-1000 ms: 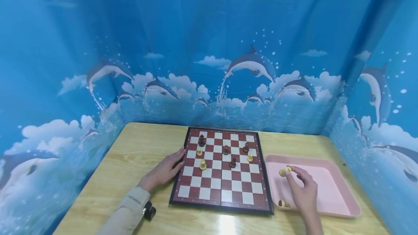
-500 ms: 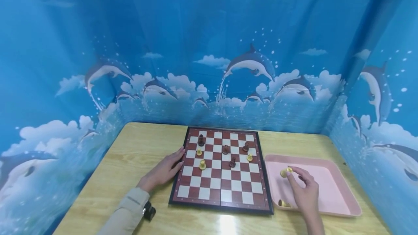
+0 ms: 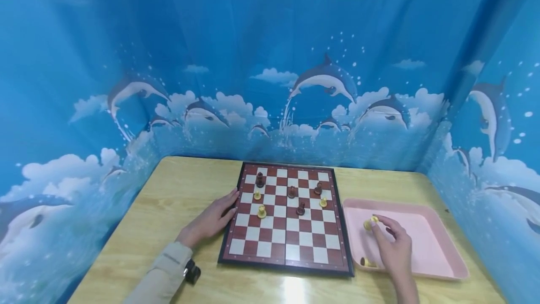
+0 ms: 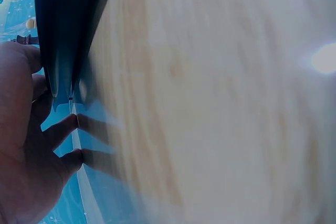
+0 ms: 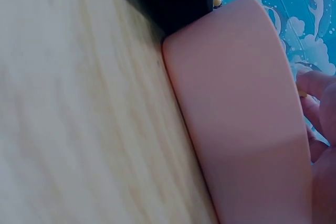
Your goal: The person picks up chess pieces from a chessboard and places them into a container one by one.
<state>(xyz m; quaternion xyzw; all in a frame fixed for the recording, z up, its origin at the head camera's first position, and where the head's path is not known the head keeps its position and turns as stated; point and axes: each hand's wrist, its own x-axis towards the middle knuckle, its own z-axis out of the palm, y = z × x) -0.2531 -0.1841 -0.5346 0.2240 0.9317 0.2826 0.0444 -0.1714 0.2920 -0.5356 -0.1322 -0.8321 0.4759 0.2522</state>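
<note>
Over the pink tray (image 3: 430, 243), my right hand (image 3: 394, 243) pinches a yellow chess piece (image 3: 368, 224) between thumb and fingers. Another yellow chess piece (image 3: 368, 262) lies on its side in the tray's near left corner. My left hand (image 3: 213, 217) rests with extended fingers at the left edge of the chessboard (image 3: 265, 250). On the board stand a tall dark piece (image 3: 259, 180), a yellow pawn (image 3: 257, 195), a larger yellow piece (image 3: 262, 211), several other dark pieces (image 3: 300, 209) and a yellow pawn (image 3: 323, 202) at the right. In the right wrist view, the tray wall hides most of the held piece.
The board and tray sit side by side on a light wooden table (image 3: 181, 182), the tray close to the board's right edge. A blue dolphin-print curtain (image 3: 270, 60) hangs behind the table and along both sides. A dark wrist strap (image 3: 191, 272) sits on the left wrist.
The yellow piece in my right hand has turned slightly and shifted a little to the right within the fingers. My left hand and the pieces on the board stay put.
</note>
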